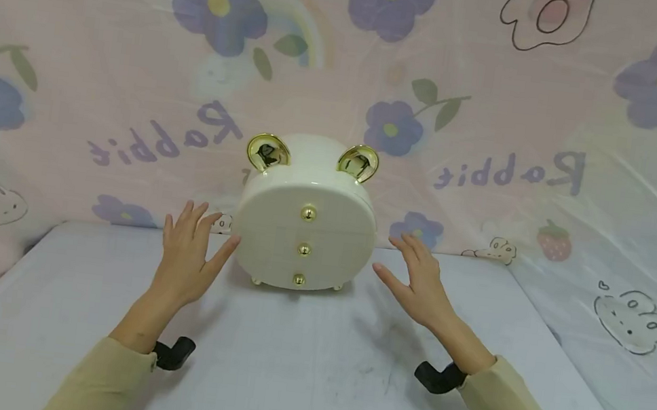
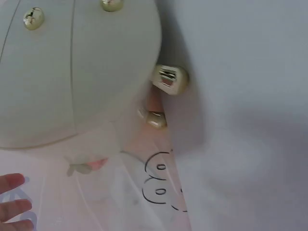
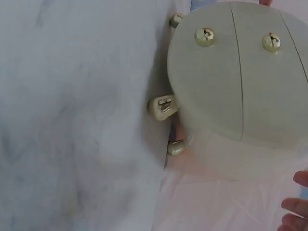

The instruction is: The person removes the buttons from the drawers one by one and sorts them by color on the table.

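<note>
A white rounded drawer box stands upright on small gold feet in the head view, with two gold ears on top and three gold knobs down its front. My left hand is beside its left side, fingers spread and the thumb tip close to the box edge. On the other side my right hand is held with fingers extended, the thumb pointing at the box across a small gap. Neither hand holds anything. Both wrist views show the drawer box tilted by the camera angle, with a few fingertips at the frame edge.
The box stands on a white-covered table, near its back edge. Behind hangs a pink cloth printed with purple flowers and rabbits. A black bent piece is on each wrist, the left piece and the right piece.
</note>
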Available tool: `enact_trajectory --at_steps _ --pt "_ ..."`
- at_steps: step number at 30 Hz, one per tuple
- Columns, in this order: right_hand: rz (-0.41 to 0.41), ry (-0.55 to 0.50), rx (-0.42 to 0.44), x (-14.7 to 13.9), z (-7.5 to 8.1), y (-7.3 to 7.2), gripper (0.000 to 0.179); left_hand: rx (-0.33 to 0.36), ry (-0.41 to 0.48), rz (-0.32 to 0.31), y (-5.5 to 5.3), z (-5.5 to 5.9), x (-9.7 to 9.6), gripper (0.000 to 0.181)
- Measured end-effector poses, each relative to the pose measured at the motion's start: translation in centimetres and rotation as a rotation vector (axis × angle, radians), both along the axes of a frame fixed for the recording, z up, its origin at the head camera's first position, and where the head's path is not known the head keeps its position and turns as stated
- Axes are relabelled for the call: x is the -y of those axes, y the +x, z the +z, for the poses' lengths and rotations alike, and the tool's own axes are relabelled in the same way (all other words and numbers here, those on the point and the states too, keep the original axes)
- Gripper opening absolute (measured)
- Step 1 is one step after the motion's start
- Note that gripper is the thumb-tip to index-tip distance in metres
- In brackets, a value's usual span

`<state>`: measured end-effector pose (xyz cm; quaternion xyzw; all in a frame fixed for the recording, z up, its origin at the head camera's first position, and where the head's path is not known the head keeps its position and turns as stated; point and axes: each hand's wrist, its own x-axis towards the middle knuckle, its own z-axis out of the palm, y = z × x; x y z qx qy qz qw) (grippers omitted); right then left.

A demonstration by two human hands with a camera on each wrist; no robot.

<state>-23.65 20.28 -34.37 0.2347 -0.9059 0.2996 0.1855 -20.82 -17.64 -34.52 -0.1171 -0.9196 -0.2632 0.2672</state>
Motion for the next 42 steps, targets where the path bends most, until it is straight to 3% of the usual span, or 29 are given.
enact_trajectory --at_steps 8,14,17,24,33,42 --pt "-0.027 -0.144 -0.231 2.2 1.4 -0.5 0.025 -0.125 0.154 -0.039 -1.3 1.9 -1.2 0.06" --pt "-0.041 -0.263 -0.39 4.1 2.3 -0.7 0.017 -0.058 0.272 -0.197 -2.7 4.5 -2.2 0.059" --pt "-0.029 -0.313 -0.43 5.0 2.8 -0.7 0.016 -0.047 0.301 -0.243 -3.4 5.9 -2.8 0.061" --pt "0.011 -0.366 -0.448 6.9 3.2 -0.9 0.016 -0.057 0.248 -0.303 -4.2 8.1 -3.5 0.063" --pt "0.051 -0.393 -0.439 8.3 3.0 -1.0 0.016 -0.04 0.221 -0.287 -4.7 9.0 -3.2 0.063" --pt "0.082 -0.508 -0.397 10.0 3.0 -1.0 0.012 -0.007 0.205 -0.277 -5.3 10.3 -3.5 0.063"
